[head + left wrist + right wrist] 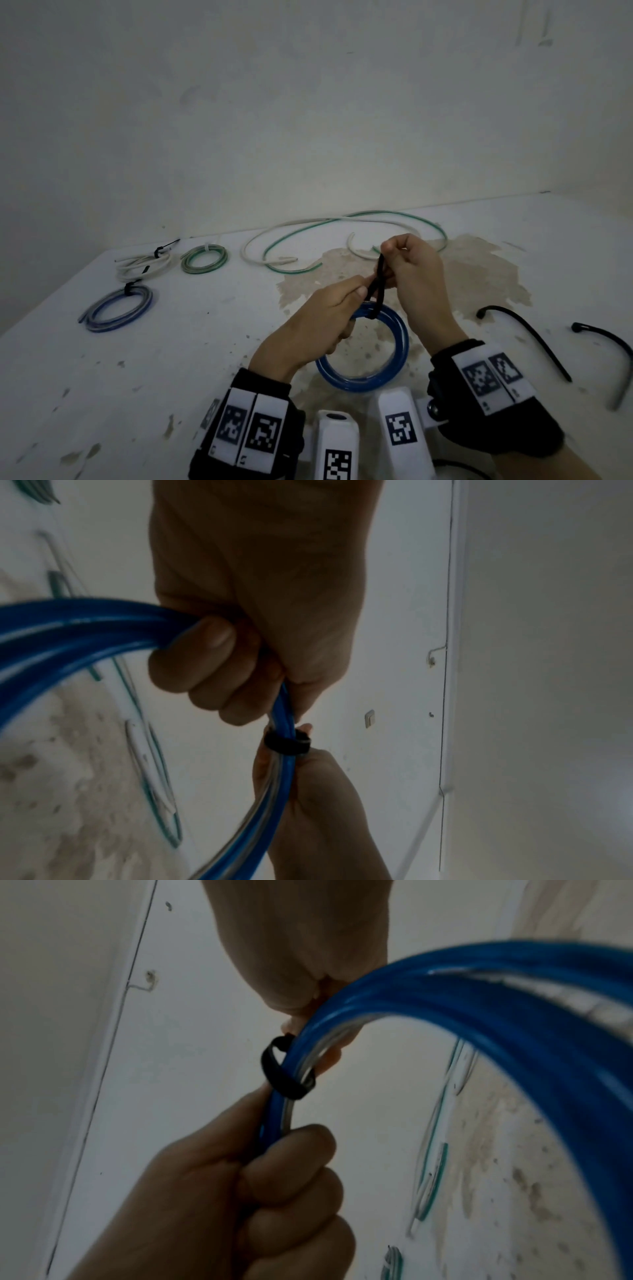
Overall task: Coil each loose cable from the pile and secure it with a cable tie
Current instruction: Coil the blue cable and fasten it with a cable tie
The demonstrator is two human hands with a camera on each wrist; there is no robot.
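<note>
Left hand (318, 322) grips a coiled blue cable (363, 349) above the bench (171, 342) while right hand (416, 274) pinches the black cable tie (378, 291) looped around it.

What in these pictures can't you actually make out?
- Head view: whether the black cable tie is threaded through its head; the fingers of the right hand cover it.
- Left wrist view: how the right hand pinches the tie; the blue cable coil blocks it.
- Head view: the spare cable tie runs off the right edge.
</note>
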